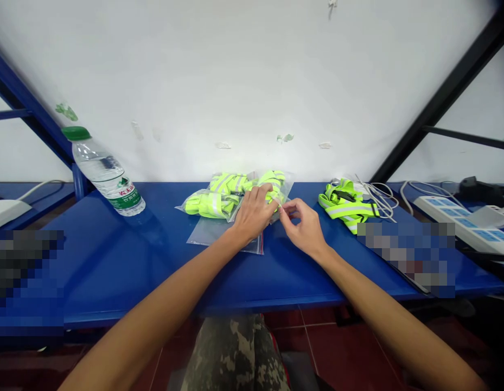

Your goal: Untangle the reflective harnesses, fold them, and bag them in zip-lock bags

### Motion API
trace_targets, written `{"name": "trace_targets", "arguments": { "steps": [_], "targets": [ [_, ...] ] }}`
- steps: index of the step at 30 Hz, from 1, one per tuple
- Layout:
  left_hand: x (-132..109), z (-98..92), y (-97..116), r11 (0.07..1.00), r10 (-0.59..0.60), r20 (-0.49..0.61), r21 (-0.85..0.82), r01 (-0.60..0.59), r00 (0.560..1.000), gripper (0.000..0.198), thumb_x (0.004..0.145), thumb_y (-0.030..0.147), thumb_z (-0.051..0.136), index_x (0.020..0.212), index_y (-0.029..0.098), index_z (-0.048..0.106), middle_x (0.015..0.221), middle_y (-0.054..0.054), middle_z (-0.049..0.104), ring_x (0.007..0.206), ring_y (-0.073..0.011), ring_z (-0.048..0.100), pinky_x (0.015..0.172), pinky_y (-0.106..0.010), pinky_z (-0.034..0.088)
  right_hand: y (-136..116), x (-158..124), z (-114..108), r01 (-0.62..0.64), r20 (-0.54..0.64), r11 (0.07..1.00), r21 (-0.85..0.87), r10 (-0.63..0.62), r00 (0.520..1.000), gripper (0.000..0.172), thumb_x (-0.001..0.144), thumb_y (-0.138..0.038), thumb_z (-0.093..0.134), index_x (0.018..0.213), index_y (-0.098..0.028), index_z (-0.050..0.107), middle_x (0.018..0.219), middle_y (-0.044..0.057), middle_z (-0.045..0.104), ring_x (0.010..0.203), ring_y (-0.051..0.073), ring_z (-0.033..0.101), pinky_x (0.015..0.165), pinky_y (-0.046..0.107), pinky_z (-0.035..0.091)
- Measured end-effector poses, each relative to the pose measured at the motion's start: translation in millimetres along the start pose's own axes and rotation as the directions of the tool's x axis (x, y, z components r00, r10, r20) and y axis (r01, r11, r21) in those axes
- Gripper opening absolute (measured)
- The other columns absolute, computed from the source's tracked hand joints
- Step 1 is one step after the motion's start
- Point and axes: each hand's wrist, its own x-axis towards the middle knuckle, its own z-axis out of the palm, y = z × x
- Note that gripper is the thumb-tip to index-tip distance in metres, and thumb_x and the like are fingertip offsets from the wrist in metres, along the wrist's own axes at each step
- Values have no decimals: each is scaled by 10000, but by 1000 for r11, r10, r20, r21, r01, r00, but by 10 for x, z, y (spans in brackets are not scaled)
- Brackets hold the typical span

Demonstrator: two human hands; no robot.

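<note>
The left hand [254,213] is pressing spread on a clear plastic zip bag [206,231] of neon-yellow reflective safety vests [223,194], lying on the blue metal bench [113,255]; the right hand [302,227] is pinching the bag's edge; thin, slippery film could slide from that pinch.
</note>
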Motion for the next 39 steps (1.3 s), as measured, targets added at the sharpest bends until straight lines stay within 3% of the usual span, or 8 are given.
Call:
{"name": "trace_targets", "arguments": {
  "steps": [6, 9, 14, 21, 26, 29, 35, 39],
  "targets": [
    [-49, -176, 156, 973, 7, 91, -231, 14, 996, 408, 818, 151, 518, 1224, 109, 517, 1372, -215, 417, 1259, -331, 416, 1023, -479, 408, 67, 32, 15, -65, 6, 995, 82, 64, 998, 180, 870, -336, 598, 1014, -233, 567, 885, 32, 631, 788, 171, 613, 703, 292, 504],
    [-47, -216, 129, 915, 10, 63, -403, 16, 998, 435, 767, 73, 494, 1193, 160, 480, 1345, -172, 465, 1284, -281, 428, 1075, -447, 391, 124, 43, -9, -136, -8, 979, 155, 139, 990, 183, 863, -362, 606, 985, -237, 553, 881, 20, 615, 768, 160, 605, 677, 277, 512],
    [-17, -200, -86, 836, -159, 90, -517, 182, 983, 405, 791, 205, 631, 1147, 198, 439, 1115, -85, 567, 1053, -235, 554, 910, -381, 464, 151, 59, -36, -223, -5, 931, 289, 234, 972, 249, 812, -385, 653, 981, -246, 534, 939, 9, 570, 688, 132, 590, 590, 260, 513],
    [17, -173, -160, 877, -186, 135, -424, 227, 973, 331, 797, 417, 716, 820, 199, 468, 782, 6, 544, 717, -163, 497, 637, -279, 348, 38, 8, -43, -69, 114, 992, 105, 57, 992, 400, 767, -317, 719, 1117, -247, 539, 871, 3, 565, 780, 164, 577, 666, 274, 509],
    [37, -211, -147, 921, -214, 172, -293, 258, 961, 370, 846, 492, 659, 755, 197, 455, 655, 20, 502, 618, -147, 454, 567, -277, 251, 57, -18, 15, -54, 82, 997, 56, 50, 995, 80, 876, -297, 593, 896, -231, 553, 717, -20, 543, 627, 129, 534, 645, 275, 474],
    [33, -238, -155, 938, -208, 185, -240, 249, 961, 371, 843, 496, 659, 751, 196, 459, 636, 23, 488, 602, -145, 442, 562, -277, 236, 43, -11, 40, -43, 67, 999, -4, 43, 997, 54, 893, -275, 548, 874, -226, 560, 768, 7, 585, 670, 145, 569, 627, 277, 480],
    [-20, -292, -155, 808, -133, 266, -528, 259, 955, 250, 784, 335, 689, 843, 191, 493, 739, 30, 527, 640, -122, 475, 585, -248, 342, 73, 64, -4, 126, 56, 986, -107, -120, 991, 310, 848, -271, 613, 1151, -218, 571, 1167, 111, 585, 1041, 240, 594, 728, 334, 559],
    [-46, -288, -157, 761, -144, 321, -569, 313, 936, 78, 799, 189, 574, 794, 191, 496, 662, 38, 514, 603, -112, 489, 582, -242, 359, 164, 157, -14, 226, 167, 952, -207, -193, 967, 189, 885, -228, 564, 1064, -190, 611, 1047, 100, 656, 947, 234, 625, 809, 377, 532]
  ]
}}
